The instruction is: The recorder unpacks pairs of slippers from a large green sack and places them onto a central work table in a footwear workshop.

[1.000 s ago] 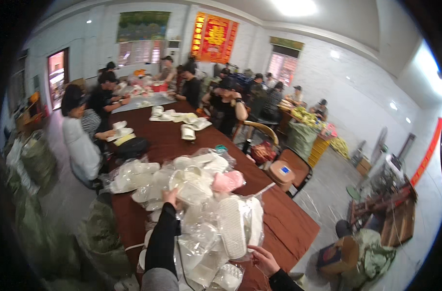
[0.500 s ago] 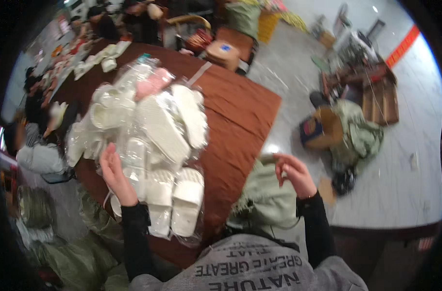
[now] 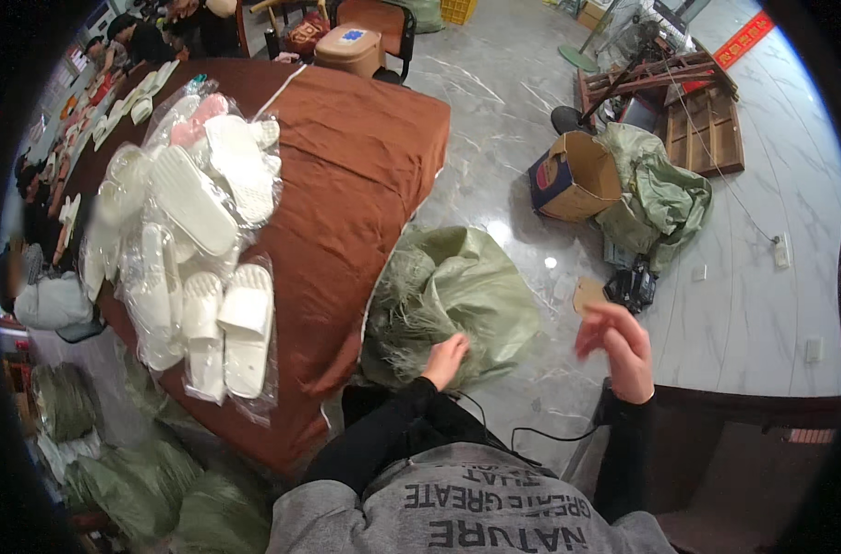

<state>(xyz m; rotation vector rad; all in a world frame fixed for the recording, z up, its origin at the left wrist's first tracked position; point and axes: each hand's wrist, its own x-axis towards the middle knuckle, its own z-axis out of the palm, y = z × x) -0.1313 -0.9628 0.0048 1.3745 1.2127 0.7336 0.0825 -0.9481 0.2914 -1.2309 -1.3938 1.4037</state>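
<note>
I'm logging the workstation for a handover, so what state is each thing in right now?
Left hand: touching the green woven sack, not closed on it.
Right hand: raised, fingers loosely curled, empty.
Green woven sack: crumpled on the floor beside the table.
Cardboard box: open, tipped on its side.
White slippers: bagged in clear plastic, piled on the table.
Brown tablecloth: spread over the table, hanging off the edge.

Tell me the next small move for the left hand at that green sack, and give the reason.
Probably close the left hand on the frayed edge of the green woven sack and pull it open. The hand rests on the sack beside the table, its fingers seemingly not yet gripping, while the right hand hovers empty above the floor, free to help.
</note>
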